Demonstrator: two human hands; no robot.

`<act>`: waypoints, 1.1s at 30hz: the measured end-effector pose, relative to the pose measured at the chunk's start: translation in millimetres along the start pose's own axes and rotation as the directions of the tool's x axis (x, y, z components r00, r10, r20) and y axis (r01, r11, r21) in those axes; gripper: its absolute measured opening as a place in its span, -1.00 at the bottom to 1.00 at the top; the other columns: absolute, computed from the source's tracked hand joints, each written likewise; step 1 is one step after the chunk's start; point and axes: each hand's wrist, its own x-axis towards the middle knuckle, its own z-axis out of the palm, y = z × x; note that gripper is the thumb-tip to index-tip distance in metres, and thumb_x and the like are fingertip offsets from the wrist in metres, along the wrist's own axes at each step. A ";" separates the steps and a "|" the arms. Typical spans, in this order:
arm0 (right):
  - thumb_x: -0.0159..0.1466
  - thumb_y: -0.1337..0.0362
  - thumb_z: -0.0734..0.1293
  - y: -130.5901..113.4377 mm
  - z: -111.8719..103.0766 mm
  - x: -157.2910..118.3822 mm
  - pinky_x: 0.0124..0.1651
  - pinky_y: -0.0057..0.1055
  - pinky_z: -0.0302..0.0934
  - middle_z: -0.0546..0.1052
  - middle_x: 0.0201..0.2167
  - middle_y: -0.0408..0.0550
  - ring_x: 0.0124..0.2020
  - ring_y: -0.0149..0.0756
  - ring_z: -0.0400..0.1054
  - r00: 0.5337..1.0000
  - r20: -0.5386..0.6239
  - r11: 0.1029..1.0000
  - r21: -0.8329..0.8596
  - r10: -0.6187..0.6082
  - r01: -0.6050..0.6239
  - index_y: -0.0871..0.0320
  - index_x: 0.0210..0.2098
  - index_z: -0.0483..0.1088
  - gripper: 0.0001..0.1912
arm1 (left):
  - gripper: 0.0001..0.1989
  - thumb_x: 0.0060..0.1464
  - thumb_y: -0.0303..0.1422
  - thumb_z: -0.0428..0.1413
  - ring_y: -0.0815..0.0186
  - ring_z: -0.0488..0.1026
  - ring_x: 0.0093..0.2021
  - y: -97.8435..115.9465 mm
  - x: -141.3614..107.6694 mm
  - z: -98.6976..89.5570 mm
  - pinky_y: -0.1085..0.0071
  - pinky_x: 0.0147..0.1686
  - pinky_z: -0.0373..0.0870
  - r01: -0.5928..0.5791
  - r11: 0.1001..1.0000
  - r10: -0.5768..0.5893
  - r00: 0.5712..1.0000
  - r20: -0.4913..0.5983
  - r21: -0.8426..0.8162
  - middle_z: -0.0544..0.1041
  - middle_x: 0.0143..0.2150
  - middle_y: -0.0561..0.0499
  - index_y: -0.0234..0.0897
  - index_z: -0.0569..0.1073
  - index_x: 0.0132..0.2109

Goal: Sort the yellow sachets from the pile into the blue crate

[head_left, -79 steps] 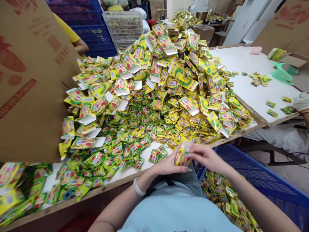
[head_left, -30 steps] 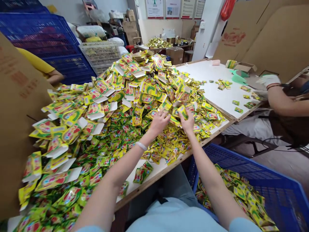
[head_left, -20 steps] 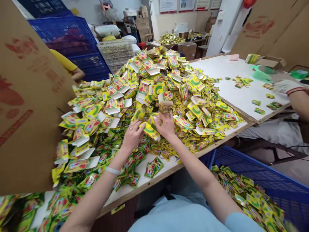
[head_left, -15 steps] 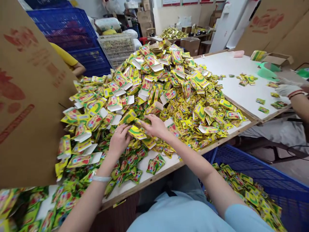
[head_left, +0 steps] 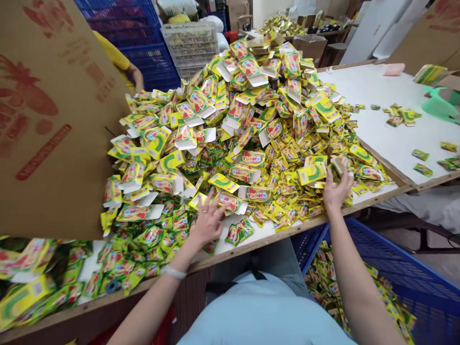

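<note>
a heap of cartons (head_left: 233, 103), small and printed yellow, green and red, rises at the centre of a white tabletop (head_left: 341, 81), many with pale flaps standing out. loose sachets lie at its foot: green sachets (head_left: 151, 239) on the near left, yellow sachets (head_left: 282, 191) toward the near right. the left hand (head_left: 208, 223) is over the near part of the heap, palm down and fingers spread, its fingertips at a flat-lying carton (head_left: 232, 202); it is released, with no grip on anything. the right hand (head_left: 337, 189), well apart from it, is at the right end of the heap, fingers curved upward about a carton (head_left: 340, 164); whether it grasps this carton cannot be told. just left of the right hand lies a yellow carton (head_left: 312, 173). a few green sachets (head_left: 239, 231) rest together on bare tabletop beside the left hand, close to the wooden edge (head_left: 258, 243). a large cardboard box (head_left: 53, 143) stands on the left. on the near right, below the tabletop, a blue crate (head_left: 413, 287) contains further packets (head_left: 323, 275). at the far left, a person's yellow sleeve (head_left: 113, 51) shows in front of stacked blue crates (head_left: 154, 57), with a white crate (head_left: 190, 45) to their right.
</note>
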 end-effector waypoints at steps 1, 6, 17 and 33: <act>0.30 -0.21 0.15 -11.0 12.0 6.7 0.29 0.12 0.04 0.26 0.24 0.41 0.32 0.17 0.13 0.999 0.009 0.999 0.031 -0.039 0.039 0.30 0.24 0.30 -0.21 | -0.27 0.02 -0.46 0.06 -0.13 -0.14 0.48 8.5 9.6 3.6 -0.29 0.35 -0.31 -0.083 0.996 0.084 0.996 0.038 -0.028 0.14 0.44 -0.13 -0.06 0.20 0.36; 0.29 -0.18 0.20 -85.9 56.6 36.2 0.27 0.10 0.06 0.44 0.08 0.30 0.19 0.09 0.27 0.950 0.164 0.962 0.103 -0.267 0.253 0.25 -0.02 0.52 -0.36 | -0.30 0.12 -0.12 0.12 -0.22 -0.06 0.44 25.0 60.0 16.9 -0.29 0.31 -0.16 -0.017 1.000 0.017 0.985 0.172 -0.002 0.17 0.41 -0.22 -0.12 0.21 0.37; 0.29 0.00 0.27 -124.6 53.1 0.1 0.31 0.13 -0.02 0.46 0.07 0.18 0.29 0.14 0.11 0.687 0.302 0.747 0.179 -0.662 0.641 0.19 0.00 0.48 -0.54 | -0.59 0.06 -0.18 0.17 -0.10 0.19 0.32 -11.3 9.8 -37.1 -0.22 0.30 -0.06 0.079 0.985 -0.125 0.939 0.320 0.153 0.42 0.19 -0.22 -0.17 0.48 0.06; 0.25 -0.02 0.34 -126.7 -27.6 -165.1 -0.07 0.04 0.19 0.43 0.02 0.39 0.00 0.23 0.25 0.514 0.663 0.695 0.015 -0.545 0.718 0.24 -0.09 0.44 -0.55 | -0.83 0.12 -0.25 0.20 0.03 0.43 -0.02 -51.0 121.8 12.6 0.08 0.03 0.31 0.258 0.963 -0.223 0.927 0.301 -0.080 0.56 -0.15 -0.15 -0.28 0.51 -0.28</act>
